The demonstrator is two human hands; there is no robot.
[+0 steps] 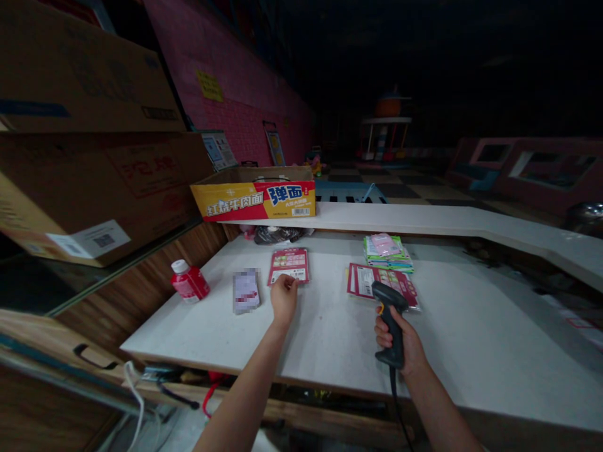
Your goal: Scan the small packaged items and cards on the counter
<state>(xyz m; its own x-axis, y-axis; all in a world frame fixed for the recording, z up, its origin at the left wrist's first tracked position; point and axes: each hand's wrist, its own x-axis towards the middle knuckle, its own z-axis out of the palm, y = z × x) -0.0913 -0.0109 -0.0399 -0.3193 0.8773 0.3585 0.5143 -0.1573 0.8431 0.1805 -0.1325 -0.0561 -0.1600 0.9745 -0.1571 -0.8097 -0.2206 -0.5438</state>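
A flat red-and-white packet (288, 258) lies on the white desk, and my left hand (284, 300) is at its near edge. The fingers of that hand are curled and pinched there, partly hiding the packet's lower side. My right hand (407, 342) is wrapped round the handle of a black barcode scanner (392, 336), its cable hanging down over the desk edge. Beneath and beyond the scanner head lie more red packets (360, 280) with a white barcode label. Just behind them is a stack of green packets (402, 254) topped by a small pink packet (384, 243).
Left of my left hand lies a phone-like item (245, 292), its surface blurred. A red bottle (190, 282) with a white cap stands farther left. An open noodle carton (257, 201) sits on the raised ledge (405, 218). Large cardboard boxes (89, 182) are stacked at the left.
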